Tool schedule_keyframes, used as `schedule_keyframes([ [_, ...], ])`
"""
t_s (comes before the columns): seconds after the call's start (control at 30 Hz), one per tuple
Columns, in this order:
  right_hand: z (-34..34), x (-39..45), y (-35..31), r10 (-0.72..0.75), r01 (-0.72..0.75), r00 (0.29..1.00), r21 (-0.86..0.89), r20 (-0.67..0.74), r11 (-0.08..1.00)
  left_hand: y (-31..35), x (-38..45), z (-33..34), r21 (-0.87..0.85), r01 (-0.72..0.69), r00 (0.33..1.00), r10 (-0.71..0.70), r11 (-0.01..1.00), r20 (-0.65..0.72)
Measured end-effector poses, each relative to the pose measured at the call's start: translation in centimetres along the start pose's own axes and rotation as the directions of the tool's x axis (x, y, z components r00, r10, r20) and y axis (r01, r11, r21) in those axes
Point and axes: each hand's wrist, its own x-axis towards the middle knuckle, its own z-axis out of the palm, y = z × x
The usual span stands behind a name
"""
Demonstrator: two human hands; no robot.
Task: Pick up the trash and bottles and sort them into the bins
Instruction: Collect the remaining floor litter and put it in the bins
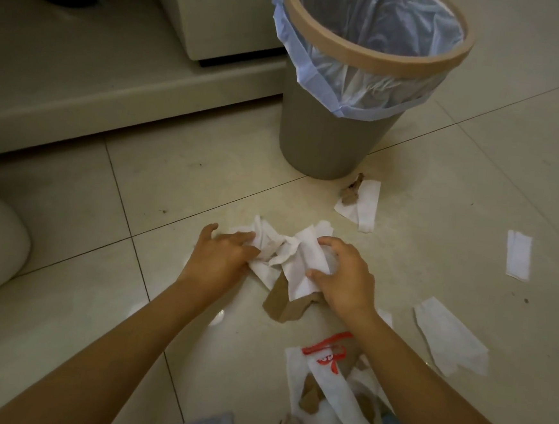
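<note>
Both bare hands down on the pale tiled floor (pixel 475 167), working one heap of crumpled white tissue paper (pixel 288 252). Left hand (pixel 221 257) pressed onto the heap's left edge, fingers bent into the tissue. Right hand (pixel 343 280) closed around the heap's right side, thumb tucked under a white fold. Torn brown paper piece (pixel 280 305) poking out beneath the heap, flat on the tile.

Grey round plastic bin with tan rim and pale blue liner bag (pixel 338 132) upright just beyond the heap, mouth open. Small brown-and-white scrap (pixel 359 201) right beside the bin's base. Flat white tissue strip (pixel 518 255) well off to the right; another white tissue sheet (pixel 448 339) near the right forearm. Mixed pile of white tissue, brown paper and a red-printed wrapper (pixel 328 383) under the right forearm.
</note>
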Motion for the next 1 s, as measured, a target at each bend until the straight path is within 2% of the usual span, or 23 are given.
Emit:
schedule_keyframes([
  [0.1,-0.6,-0.5,-0.5,-0.079,0.081,0.996,0.081,-0.027,0.993,-0.8,-1.0,-0.8,0.066,-0.084,0.996,0.086,0.994,-0.030],
  [0.23,-1.6,-1.4,-1.5,-0.207,0.209,0.978,0.137,-0.028,0.968,-2.0,-2.5,-1.9,0.134,-0.115,0.992,0.121,0.984,-0.038],
  [0.33,-2.3,-2.1,-2.7,-0.329,0.330,0.944,0.169,-0.035,0.929,-2.7,-3.6,-3.4,0.162,-0.135,0.980,0.156,0.978,-0.126],
  [0.5,-3.0,-3.3,-5.7,-0.529,0.534,0.845,0.088,-0.078,0.841,-4.1,-5.2,-6.5,0.150,-0.127,0.950,0.164,0.980,-0.264],
  [0.67,-3.4,-4.2,-8.8,-0.666,0.665,0.738,-0.054,-0.110,0.745,-5.5,-7.1,-8.9,0.139,-0.097,0.945,0.134,0.986,-0.298],
  [0.77,-3.8,-4.3,-9.9,-0.693,0.685,0.709,-0.106,-0.130,0.720,-5.9,-8.1,-8.8,0.070,-0.022,0.968,0.039,0.997,-0.250],
  [0.87,-4.3,-4.5,-9.8,-0.672,0.660,0.731,-0.127,-0.116,0.740,-4.3,-9.1,-6.7,-0.008,0.008,0.991,-0.009,1.000,-0.132],
  [1.0,-4.2,-4.7,-7.8,-0.643,0.629,0.762,-0.151,-0.073,0.763,-1.0,-9.7,-4.4,-0.314,0.035,0.999,-0.023,0.949,0.043],
])
